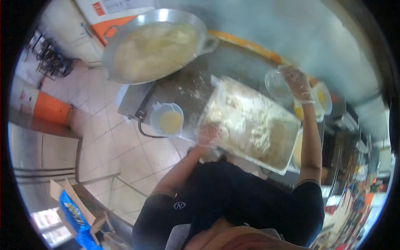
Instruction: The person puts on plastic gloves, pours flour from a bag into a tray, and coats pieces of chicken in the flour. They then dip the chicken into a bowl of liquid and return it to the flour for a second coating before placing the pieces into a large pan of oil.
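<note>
A white rectangular tray (285, 118) with white flour-like powder (260, 129) in it lies in front of me. My left hand (209, 135), in a clear plastic glove, is at the tray's left edge near pale, powder-coated pieces (216, 116). Motion blur hides its fingers. My right hand (295, 82), also in a clear glove, is beyond the tray's far right side. Its fingers are closed on the rim of a clear round plastic container (277, 85). Just past that hand stands a white tub (327, 98) with something yellow in it.
A large two-handled metal pan (109, 62) of cloudy, bubbling liquid stands at the far left. Nearer is a plastic tub (155, 118) of pale yellow liquid. An open cardboard box (81, 198) with a blue bag sits lower left. Steam hazes the far side.
</note>
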A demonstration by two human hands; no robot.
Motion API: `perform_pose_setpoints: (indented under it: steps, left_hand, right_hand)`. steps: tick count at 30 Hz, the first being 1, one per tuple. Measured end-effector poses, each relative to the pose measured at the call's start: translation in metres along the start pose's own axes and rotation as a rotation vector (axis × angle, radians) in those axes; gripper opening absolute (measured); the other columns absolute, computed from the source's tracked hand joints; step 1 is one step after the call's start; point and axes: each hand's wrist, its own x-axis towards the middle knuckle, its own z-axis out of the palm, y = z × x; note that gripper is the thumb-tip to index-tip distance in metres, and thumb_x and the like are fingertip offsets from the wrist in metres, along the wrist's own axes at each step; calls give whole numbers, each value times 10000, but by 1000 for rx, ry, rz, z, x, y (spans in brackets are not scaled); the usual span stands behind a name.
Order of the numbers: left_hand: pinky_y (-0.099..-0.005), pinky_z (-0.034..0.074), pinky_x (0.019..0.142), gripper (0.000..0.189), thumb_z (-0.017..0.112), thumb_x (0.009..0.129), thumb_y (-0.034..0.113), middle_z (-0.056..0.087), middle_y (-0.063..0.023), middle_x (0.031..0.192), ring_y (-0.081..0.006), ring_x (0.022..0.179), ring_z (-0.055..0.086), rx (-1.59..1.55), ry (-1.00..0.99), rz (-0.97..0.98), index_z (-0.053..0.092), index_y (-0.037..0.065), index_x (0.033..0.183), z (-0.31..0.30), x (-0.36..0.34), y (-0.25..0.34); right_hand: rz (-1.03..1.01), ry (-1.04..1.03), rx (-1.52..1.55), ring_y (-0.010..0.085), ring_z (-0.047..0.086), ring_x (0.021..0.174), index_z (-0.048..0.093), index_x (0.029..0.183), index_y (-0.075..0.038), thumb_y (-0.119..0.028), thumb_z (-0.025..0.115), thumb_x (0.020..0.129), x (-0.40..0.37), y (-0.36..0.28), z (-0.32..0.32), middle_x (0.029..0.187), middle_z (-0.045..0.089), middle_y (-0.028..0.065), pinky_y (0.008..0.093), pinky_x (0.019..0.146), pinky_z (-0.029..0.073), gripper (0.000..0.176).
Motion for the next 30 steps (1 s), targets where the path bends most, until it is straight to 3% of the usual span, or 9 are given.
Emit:
perform_pose_setpoints:
  steps: [1, 3, 5, 7, 10, 15, 23, 27, 30]
  left_hand:
    - [-394, 483, 738, 288, 437, 903, 294, 596, -66, 933, -208, 796, 577, -668, -118, -464, 584, 85, 1036, -3, -1, 17]
    - [-266, 508, 721, 265, 517, 902, 253, 604, -19, 834, -133, 778, 587, -362, -200, -374, 589, 109, 1113, 19, -2, -6]
    - [-253, 501, 688, 284, 553, 869, 199, 582, -18, 825, -132, 766, 573, -2357, -441, -360, 583, 116, 1140, 65, 23, -91]
    - [-278, 485, 739, 348, 558, 864, 184, 587, -39, 892, -170, 807, 570, -2956, -743, -100, 547, 123, 1207, 82, 46, -113]
    - [-278, 487, 683, 419, 562, 861, 185, 591, -62, 953, -172, 791, 569, -3053, -139, -254, 496, 95, 1264, 2, 62, -33]
    - [-379, 481, 816, 545, 592, 808, 204, 597, -165, 1082, -283, 980, 596, -2484, -663, 760, 416, 50, 1301, 39, 162, -169]
    - [-417, 476, 826, 431, 536, 804, 112, 600, -245, 1060, -346, 1007, 589, -2448, -459, 592, 475, -33, 1205, 0, 168, -136]
    - [-409, 482, 814, 431, 488, 806, 75, 585, -272, 1073, -346, 983, 598, -2574, -334, 499, 490, -49, 1219, -8, 167, -87]
    - [-406, 500, 789, 553, 521, 833, 96, 597, -208, 1060, -326, 942, 603, -1773, 248, 224, 347, 45, 1355, -30, 150, -26]
  right_hand:
    - [216, -145, 257, 259, 630, 917, 653, 1034, -85, -223, 598, 866, -35, 3, 10, 1012, 655, 106, 324, 812, 485, 225]
    - [423, -358, 406, 260, 610, 960, 617, 1104, -97, -245, 642, 828, -117, 21, 49, 1079, 634, 109, 347, 857, 475, 315]
    - [440, -569, 272, 282, 564, 1045, 532, 1229, -125, -299, 689, 778, -193, 25, 74, 1188, 578, 127, 378, 924, 444, 508]
    - [381, -578, 215, 308, 487, 1166, 417, 1336, -152, -346, 700, 758, -249, 23, 101, 1281, 506, 174, 394, 1002, 377, 672]
    - [366, -502, 200, 352, 465, 1185, 293, 1409, -163, -355, 735, 699, -284, -1, 122, 1303, 471, 213, 401, 1022, 356, 858]
    - [361, -648, 206, 331, 518, 1127, 363, 1367, -167, -219, 656, 750, -283, -25, 124, 1262, 513, 171, 385, 974, 413, 685]
    - [206, -286, 93, 313, 576, 1042, 435, 1300, -163, -109, 532, 830, -300, -28, 144, 1176, 573, 144, 364, 906, 464, 483]
    - [392, -678, 133, 310, 575, 1004, 512, 1216, -127, -149, 623, 760, -304, 2, 162, 1092, 597, 133, 370, 877, 464, 470]
    - [524, -615, 313, 309, 586, 958, 571, 1131, -107, -147, 598, 772, -300, 15, 151, 1012, 609, 149, 383, 832, 481, 363]
